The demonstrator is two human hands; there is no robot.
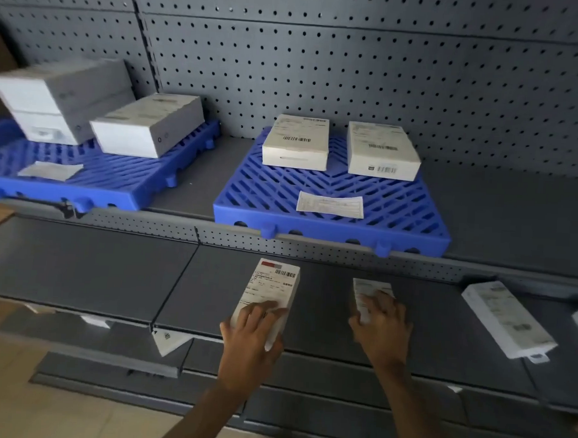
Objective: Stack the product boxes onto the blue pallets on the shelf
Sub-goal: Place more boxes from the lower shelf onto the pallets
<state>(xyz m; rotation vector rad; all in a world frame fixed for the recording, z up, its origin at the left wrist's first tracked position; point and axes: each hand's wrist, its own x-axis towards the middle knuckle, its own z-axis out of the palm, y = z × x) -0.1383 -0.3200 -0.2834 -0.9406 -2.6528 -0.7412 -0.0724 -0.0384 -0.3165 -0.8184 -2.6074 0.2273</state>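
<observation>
On lower shelf, left grip holds labelled box, right grip small box.

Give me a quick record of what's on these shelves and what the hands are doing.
Left pallet: two-box stack, single box, paper slip
Right pallet: two white boxes, second paper slip
Left hand: grips labelled box on lower shelf
Right hand: grips smaller box
Unhandled: long box, lower shelf right

Pallets glossy plastic; shelf matt metal; boxes smooth cardbd.
</observation>
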